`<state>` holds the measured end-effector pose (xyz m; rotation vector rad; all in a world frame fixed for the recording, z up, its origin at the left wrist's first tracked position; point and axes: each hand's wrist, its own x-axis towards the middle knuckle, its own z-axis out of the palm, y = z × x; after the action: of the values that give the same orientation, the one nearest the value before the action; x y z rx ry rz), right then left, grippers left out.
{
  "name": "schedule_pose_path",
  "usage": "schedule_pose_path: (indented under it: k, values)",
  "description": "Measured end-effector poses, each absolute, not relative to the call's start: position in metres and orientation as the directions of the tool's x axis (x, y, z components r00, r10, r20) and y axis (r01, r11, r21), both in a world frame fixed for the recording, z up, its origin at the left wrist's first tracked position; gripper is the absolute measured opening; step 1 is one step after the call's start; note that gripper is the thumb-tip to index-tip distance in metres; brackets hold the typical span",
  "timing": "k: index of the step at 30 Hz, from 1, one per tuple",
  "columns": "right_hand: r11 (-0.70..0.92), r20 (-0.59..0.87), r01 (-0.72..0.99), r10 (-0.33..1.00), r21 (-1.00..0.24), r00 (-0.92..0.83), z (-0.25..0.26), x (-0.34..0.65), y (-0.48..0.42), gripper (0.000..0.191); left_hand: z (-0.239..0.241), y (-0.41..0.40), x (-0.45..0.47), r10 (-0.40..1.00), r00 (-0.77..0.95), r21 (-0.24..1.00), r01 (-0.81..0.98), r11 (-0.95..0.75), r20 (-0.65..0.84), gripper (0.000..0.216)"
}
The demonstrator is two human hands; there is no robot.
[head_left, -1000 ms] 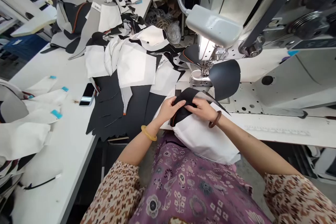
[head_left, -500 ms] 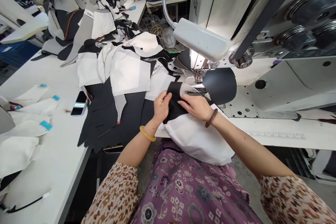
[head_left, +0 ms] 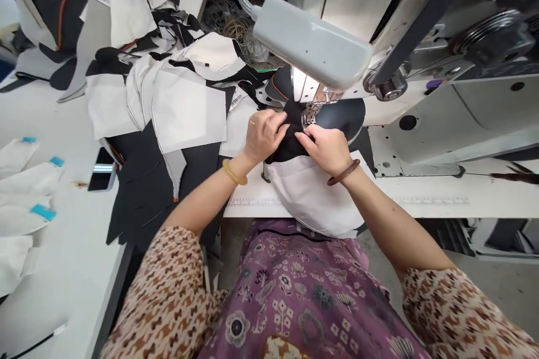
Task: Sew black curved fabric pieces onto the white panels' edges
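Both hands are at the needle area of a sewing machine [head_left: 310,112], on a black and white fabric piece [head_left: 315,190]. My left hand [head_left: 264,133] grips the black part of it from the left, fingers curled and thumb pointing right. My right hand [head_left: 329,148] pinches the same black part just in front of the presser foot, thumb and forefinger close together. The white part hangs over the table's front edge toward my lap. Black fabric also lies beyond the needle, right of the foot. The exact stitch point is partly hidden by my fingers.
A grey lamp [head_left: 311,39] hangs low over the needle. White and black cut pieces [head_left: 189,106] are heaped left of the machine. A phone [head_left: 102,169] lies on the left table, with white pieces bearing blue tabs [head_left: 43,212]. A ruler strip [head_left: 429,200] runs along the front edge.
Both hands have moved with the fabric away from my body, closer to the presser foot. The white part has slid further onto the table. The head view has shifted nearer the machine.
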<state>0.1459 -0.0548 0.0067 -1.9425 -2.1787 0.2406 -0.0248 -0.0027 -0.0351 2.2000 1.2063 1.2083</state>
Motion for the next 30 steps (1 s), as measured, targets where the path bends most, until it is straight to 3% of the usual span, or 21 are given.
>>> schedule_pose_path:
  k: [2, 3, 7, 9, 12, 17, 20, 22, 24, 26, 30]
  values:
    - [0.108, 0.057, 0.962, 0.994, -0.252, -0.097, 0.005, 0.146, -0.056, 0.04, -0.024, 0.004, -0.035, 0.681, 0.54, 0.532, 0.431, -0.729, 0.495, 0.033]
    - [0.107, 0.057, 0.964, 0.994, -0.243, -0.096, 0.004, 0.146, -0.058, 0.04, -0.017, 0.006, -0.038, 0.66, 0.57, 0.539, 0.398, -0.743, 0.489, 0.032]
    - [0.142, 0.033, 0.967, 0.99, -0.21, -0.138, 0.006, 0.143, -0.061, 0.041, 0.005, 0.01, -0.035, 0.871, 0.303, 0.787, 0.385, -0.482, 0.386, 0.038]
    - [0.17, 0.021, 0.962, 0.985, -0.212, -0.17, 0.007, 0.14, -0.062, 0.04, 0.009, 0.012, -0.029, 0.895, 0.323, 0.834, 0.363, -0.416, 0.306, 0.04]
    - [0.214, 0.029, 0.951, 0.977, -0.224, -0.213, 0.008, 0.133, -0.061, 0.039, 0.006, 0.018, -0.026, 0.853, 0.394, 0.807, 0.342, -0.482, 0.343, 0.049]
    - [0.174, 0.049, 0.949, 0.985, -0.264, -0.167, 0.01, 0.13, -0.055, 0.039, -0.003, 0.031, -0.038, 0.815, 0.266, 0.709, 0.403, -0.579, 0.515, 0.049]
    - [0.139, 0.053, 0.948, 0.99, -0.286, -0.13, 0.011, 0.135, -0.052, 0.039, -0.004, 0.025, -0.053, 0.786, 0.473, 0.643, 0.468, -0.607, 0.398, 0.037]
    - [0.136, 0.061, 0.945, 0.991, -0.298, -0.123, 0.012, 0.138, -0.051, 0.038, -0.003, 0.018, -0.059, 0.67, 0.723, 0.624, 0.448, -0.64, 0.168, 0.03]
    - [0.145, 0.067, 0.94, 0.989, -0.31, -0.13, 0.013, 0.141, -0.051, 0.035, -0.002, 0.015, -0.06, 0.53, 0.847, 0.657, 0.381, -0.65, 0.033, 0.03]
    - [0.129, 0.062, 0.944, 0.991, -0.303, -0.116, 0.014, 0.145, -0.055, 0.035, -0.001, 0.014, -0.057, 0.515, 0.855, 0.717, 0.32, -0.62, 0.064, 0.031]
    - [0.015, 0.062, 0.976, 0.998, -0.216, -0.002, 0.011, 0.157, -0.066, 0.05, -0.002, 0.012, -0.047, 0.616, 0.766, 0.764, 0.281, -0.581, 0.186, 0.033]
